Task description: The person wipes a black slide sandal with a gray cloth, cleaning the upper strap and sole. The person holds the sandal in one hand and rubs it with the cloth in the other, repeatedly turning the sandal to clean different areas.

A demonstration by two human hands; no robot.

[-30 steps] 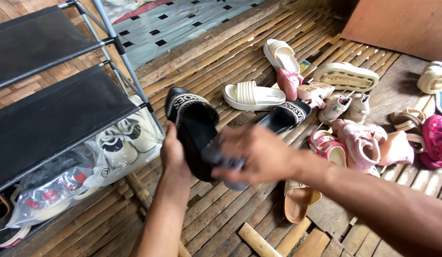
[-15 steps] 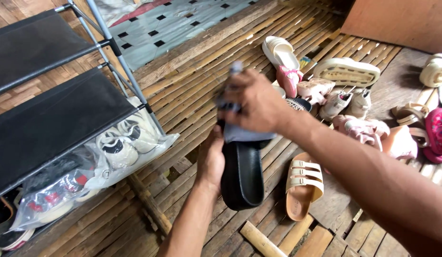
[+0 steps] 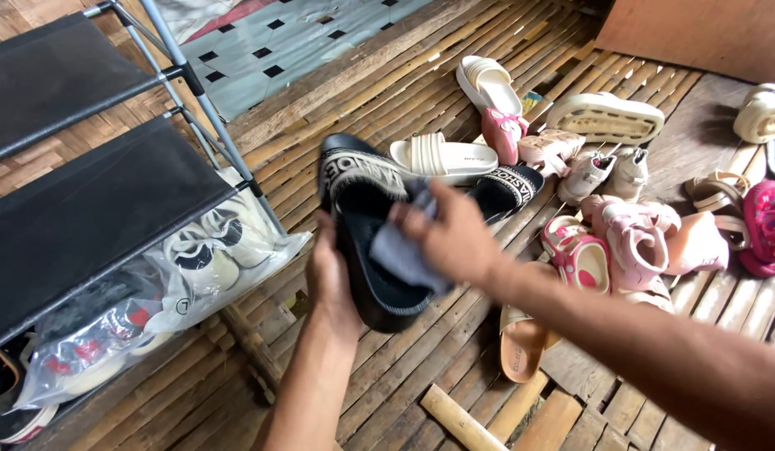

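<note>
My left hand [image 3: 330, 280] grips a black slide sandal [image 3: 366, 230] by its side edge and holds it above the bamboo floor, footbed up. My right hand [image 3: 451, 236] presses a grey-blue cloth [image 3: 400, 250] against the sandal's footbed. The matching black sandal [image 3: 506, 189] lies on the floor just beyond my right hand, partly hidden by it.
A black fabric shoe rack [image 3: 78, 200] stands at left, with bagged sneakers [image 3: 199, 250] under it. Several sandals and small pink shoes [image 3: 629, 238] are scattered at right, a cream slide [image 3: 441, 159] behind. A tan sandal [image 3: 521, 347] lies under my right forearm.
The sandal has been turned from sole-side view with the strap downward to footbed up. My right hand with the cloth has come down from the raised end onto the footbed.
</note>
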